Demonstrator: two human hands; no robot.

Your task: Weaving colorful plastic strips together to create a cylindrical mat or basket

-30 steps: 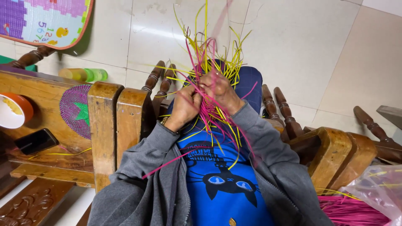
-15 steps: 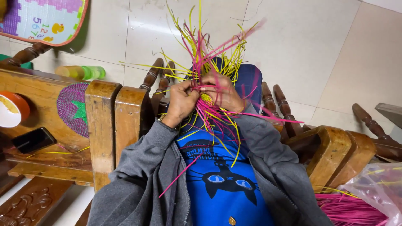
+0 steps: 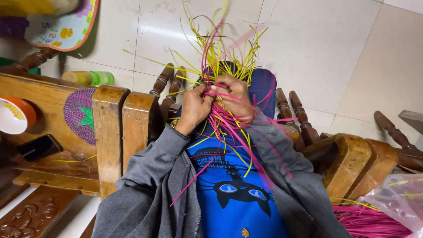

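Pale glossy floor tiles (image 3: 317,48) fill the room behind my view, with thin grout lines running across them. Dark turned wooden chair spindles (image 3: 161,86) and blocky armrests (image 3: 108,132) frame the lap where I work. My left hand (image 3: 194,108) and right hand (image 3: 233,99) sit close together, both with fingers curled tight on a bundle of pink and yellow strips (image 3: 220,66) held above the blue cat-print shirt (image 3: 233,189); loose ends fan upward and trail down over the grey jacket (image 3: 145,176). To the left, a wooden ledge carries a purple woven mat (image 3: 79,114), a dark phone (image 3: 38,147) and an orange-rimmed bowl (image 3: 15,115). A yellow-green tube (image 3: 88,78) lies on the floor beyond. At lower right, a clear bag holds more pink strips (image 3: 374,222).
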